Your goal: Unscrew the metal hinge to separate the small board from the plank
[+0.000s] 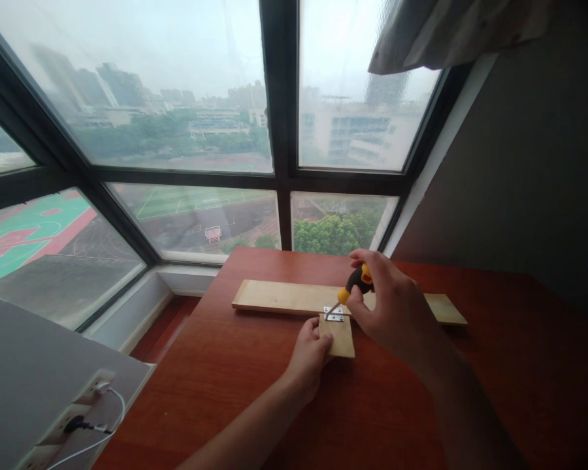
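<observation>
My right hand (pixel 389 300) is closed around the black and yellow handle of a screwdriver (pixel 357 281). The tool tilts down to the left, and its tip meets a silver metal hinge (pixel 334 314). This hinge lies across the seam between a long pale wooden board (pixel 279 296) and a short wooden piece (pixel 340 339). My left hand (pixel 313 349) grips the short piece by its left edge, thumb on top. Part of the long board is hidden behind my right hand. Whether a screw sits under the tip is too small to tell.
Everything lies on a reddish-brown wooden table (pixel 215 385). Large windows with dark frames (pixel 287 130) stand beyond its far edge. Wall sockets with a plugged-in white cable (pixel 122 408) are at the lower left. A curtain (pixel 451 32) hangs at the upper right.
</observation>
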Available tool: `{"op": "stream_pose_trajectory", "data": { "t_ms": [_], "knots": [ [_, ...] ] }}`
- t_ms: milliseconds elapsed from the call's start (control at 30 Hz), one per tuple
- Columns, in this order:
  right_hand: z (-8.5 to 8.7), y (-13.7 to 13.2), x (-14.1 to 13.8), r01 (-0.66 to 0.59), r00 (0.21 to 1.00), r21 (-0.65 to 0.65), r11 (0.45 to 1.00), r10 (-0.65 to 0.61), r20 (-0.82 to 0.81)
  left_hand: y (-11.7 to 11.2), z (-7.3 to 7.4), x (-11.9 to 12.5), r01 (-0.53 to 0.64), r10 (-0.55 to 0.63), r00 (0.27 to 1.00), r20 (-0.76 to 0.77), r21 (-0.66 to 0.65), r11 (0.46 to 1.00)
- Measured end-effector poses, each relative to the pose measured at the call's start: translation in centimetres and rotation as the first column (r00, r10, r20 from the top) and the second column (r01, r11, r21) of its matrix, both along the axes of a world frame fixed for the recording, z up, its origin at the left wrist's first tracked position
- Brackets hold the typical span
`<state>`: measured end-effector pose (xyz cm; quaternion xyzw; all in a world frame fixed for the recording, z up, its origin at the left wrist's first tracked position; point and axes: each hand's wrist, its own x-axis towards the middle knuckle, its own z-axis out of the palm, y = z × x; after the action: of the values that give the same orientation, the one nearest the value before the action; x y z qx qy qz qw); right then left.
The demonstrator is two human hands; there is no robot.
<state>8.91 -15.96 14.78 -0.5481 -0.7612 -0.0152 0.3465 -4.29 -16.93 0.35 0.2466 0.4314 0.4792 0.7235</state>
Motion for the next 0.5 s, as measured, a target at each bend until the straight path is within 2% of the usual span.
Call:
{"op": "stream_pose_trajectory", "data": {
  "t_ms": [267,433,500],
  "knots": [
    [-0.27,0.15,0.05,0.066,0.995,0.001,0.998,-0.066,0.069,0.03,-0.24,-0.04,0.006,-0.006,1.000,-0.005,-0.003,1.000],
    [0.06,-0.23,-0.39,-0.081,0.997,-0.005,0.997,0.081,0.020,0.11,-0.31,0.00,0.008,-0.008,1.000,0.011,0.006,1.000],
    [0.25,-0.50,-0.67,-0.099,0.995,-0.004,0.995,0.099,0.031,0.13,-0.23,0.02,0.015,-0.015,1.000,0.016,0.005,1.000]
  ]
}}
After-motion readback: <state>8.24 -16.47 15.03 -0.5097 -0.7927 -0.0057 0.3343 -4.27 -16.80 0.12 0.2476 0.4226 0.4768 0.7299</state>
